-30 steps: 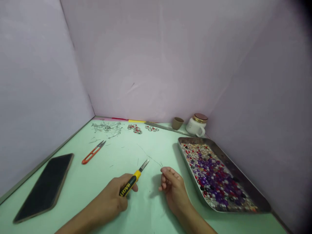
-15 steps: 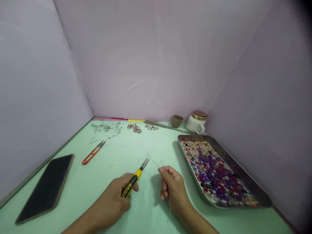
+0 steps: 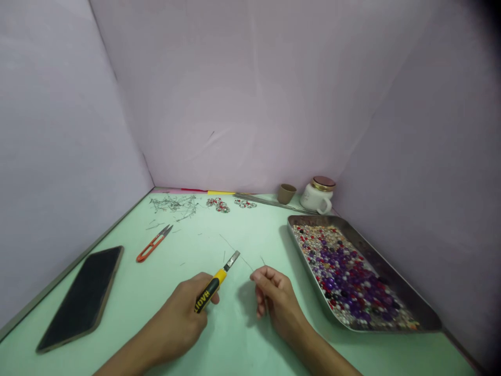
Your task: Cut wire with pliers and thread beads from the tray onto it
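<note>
My left hand (image 3: 183, 316) is closed around the yellow and black handle of a utility knife (image 3: 212, 287), its metal end pointing up and to the right. My right hand (image 3: 276, 297) pinches a thin wire (image 3: 246, 262) between thumb and fingertips. From those fingertips the wire runs up and to the left, past the knife's metal end. In this view the knife tip overlaps the wire; whether they touch I cannot tell. A short wire end (image 3: 262, 260) sticks up behind my right fingers.
A metal tray (image 3: 307, 269) of mixed beads stands right. Phone (image 3: 82, 297) and orange thread snips (image 3: 154, 244) lie left. Farther back are wire scraps (image 3: 176, 205), beaded pieces (image 3: 218, 204), long wires (image 3: 270, 201), a brown cup (image 3: 286, 194) and a lidded white mug (image 3: 317, 197).
The right hand has come slightly left, and the knife's metal end now crosses the wire in view. The whole view has shifted a little. Both hands keep their hold.
</note>
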Tool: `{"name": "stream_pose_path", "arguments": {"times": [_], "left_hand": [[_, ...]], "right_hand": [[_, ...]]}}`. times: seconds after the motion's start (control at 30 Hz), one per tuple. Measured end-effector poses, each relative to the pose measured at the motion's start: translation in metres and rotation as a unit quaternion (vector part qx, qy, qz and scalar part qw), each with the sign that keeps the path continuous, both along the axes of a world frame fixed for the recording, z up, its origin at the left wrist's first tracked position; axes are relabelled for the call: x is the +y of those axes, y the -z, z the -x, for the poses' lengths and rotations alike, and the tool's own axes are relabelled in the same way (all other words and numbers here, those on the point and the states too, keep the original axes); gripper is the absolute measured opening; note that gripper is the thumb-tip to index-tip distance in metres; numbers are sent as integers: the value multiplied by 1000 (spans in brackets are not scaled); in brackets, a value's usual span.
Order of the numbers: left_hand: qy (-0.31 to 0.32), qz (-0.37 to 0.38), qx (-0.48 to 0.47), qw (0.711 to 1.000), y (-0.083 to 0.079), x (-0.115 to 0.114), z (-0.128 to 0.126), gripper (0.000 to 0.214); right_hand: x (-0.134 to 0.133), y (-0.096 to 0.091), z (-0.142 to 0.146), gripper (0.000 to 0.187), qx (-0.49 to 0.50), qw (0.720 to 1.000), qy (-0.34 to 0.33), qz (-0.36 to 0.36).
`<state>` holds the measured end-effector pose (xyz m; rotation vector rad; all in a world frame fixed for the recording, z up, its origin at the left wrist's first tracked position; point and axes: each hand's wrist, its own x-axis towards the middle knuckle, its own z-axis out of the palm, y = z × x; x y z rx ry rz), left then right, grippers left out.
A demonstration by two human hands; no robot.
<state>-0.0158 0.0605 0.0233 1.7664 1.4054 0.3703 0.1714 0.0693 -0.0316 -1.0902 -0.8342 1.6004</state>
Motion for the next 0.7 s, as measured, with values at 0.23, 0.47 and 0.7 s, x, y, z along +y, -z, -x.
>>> {"name": "stream_pose_path", "arguments": {"times": [0.23,0.47,0.7], "left_hand": [[52,-19,6,998,0,-7,-5,36],[42,55,-41,997,-2,3,1,26],[8,110,-93,990,-12,17,10,21]], "right_hand": [[1,-1,1,32,-34,999,-2,7],[-1,-1,-2,31,1,1000,-3,11],[-4,-4,0,29,78,996,-24,33]]}}
